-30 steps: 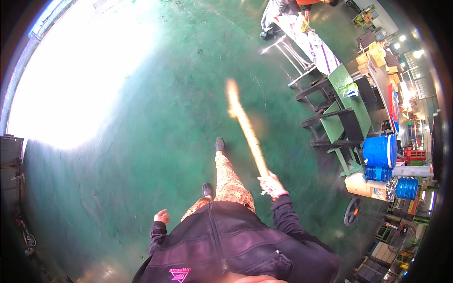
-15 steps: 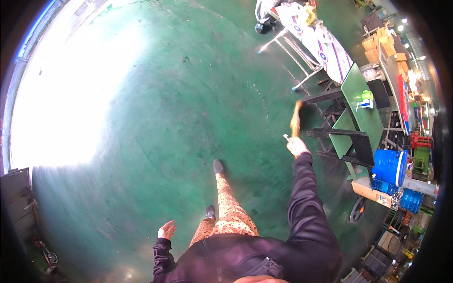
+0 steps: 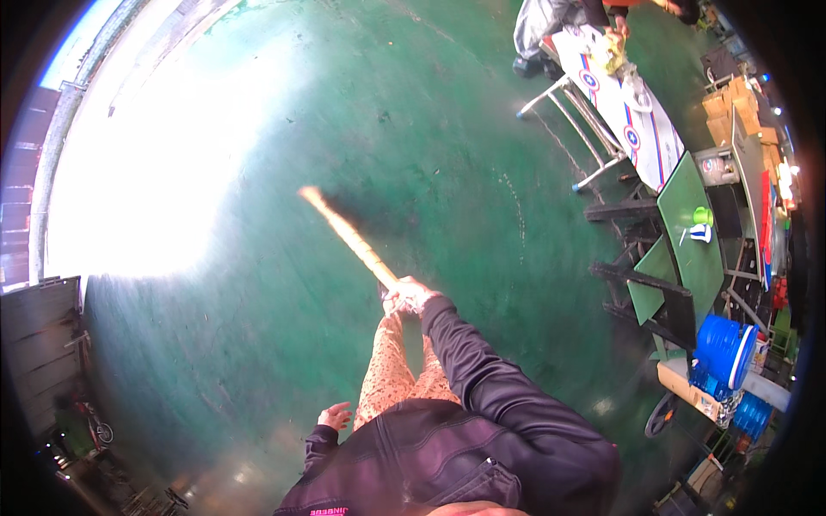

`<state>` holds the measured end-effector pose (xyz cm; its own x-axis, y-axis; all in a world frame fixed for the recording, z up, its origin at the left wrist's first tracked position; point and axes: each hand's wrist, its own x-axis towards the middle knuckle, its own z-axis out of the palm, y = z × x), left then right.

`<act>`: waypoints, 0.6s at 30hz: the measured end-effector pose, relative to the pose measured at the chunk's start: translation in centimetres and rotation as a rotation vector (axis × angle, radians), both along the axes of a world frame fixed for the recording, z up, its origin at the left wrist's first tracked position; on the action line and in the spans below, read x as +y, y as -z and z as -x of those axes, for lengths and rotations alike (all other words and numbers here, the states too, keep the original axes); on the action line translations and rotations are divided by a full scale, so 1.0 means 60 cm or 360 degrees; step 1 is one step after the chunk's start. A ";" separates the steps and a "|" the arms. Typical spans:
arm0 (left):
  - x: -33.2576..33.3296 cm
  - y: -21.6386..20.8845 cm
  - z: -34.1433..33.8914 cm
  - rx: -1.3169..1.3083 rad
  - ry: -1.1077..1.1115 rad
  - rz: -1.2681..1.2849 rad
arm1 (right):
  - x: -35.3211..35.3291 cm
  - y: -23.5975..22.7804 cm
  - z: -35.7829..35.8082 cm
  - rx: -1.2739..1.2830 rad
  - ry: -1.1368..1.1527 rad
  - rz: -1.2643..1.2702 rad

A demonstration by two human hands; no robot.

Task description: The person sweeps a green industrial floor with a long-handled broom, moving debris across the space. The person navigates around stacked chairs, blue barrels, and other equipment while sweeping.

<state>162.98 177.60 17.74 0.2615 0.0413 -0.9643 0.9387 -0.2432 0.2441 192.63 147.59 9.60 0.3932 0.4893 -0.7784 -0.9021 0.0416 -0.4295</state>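
My right hand [image 3: 413, 297] is closed round one end of a long, light-brown wooden stick [image 3: 351, 238]. The stick slants away from me to the far left above the green floor, its far end slightly blurred. Low beside my left hip hangs my left hand [image 3: 335, 416], holding nothing, with its fingers apart. My legs in patterned trousers [image 3: 383, 365] are just below the right hand.
Green floor [image 3: 447, 146] spreads ahead, with strong light at the left. Far right, a person's hands [image 3: 618, 26] are at a long white table [image 3: 628, 120]. Nearer are a green table [image 3: 691, 245], a blue drum [image 3: 721, 351] and a cart wheel [image 3: 661, 414].
My right hand has swung the stick from the right side across to the front of my body. The tables now appear farther right. My left hand stays low at my side.
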 end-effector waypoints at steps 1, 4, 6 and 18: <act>0.008 0.004 -0.016 -0.0030 -0.0070 -0.0014 | 0.015 -0.040 -0.013 -0.0008 0.0046 -0.0019; 0.053 0.029 -0.080 -0.0130 -0.0244 -0.0066 | 0.005 -0.122 -0.051 0.0228 0.0055 -0.0203; 0.083 0.052 -0.129 -0.0205 -0.0328 -0.0116 | -0.038 -0.160 -0.057 0.0173 0.0200 -0.0440; 0.132 0.079 -0.516 -0.0262 0.0053 0.0020 | -0.382 -0.236 -0.059 -0.0111 0.1281 0.0611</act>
<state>193.93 185.50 13.02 0.4170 0.0180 -0.9087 0.8773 -0.2691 0.3973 196.14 124.67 23.78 0.5576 -0.2448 -0.7932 -0.6329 0.4930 -0.5970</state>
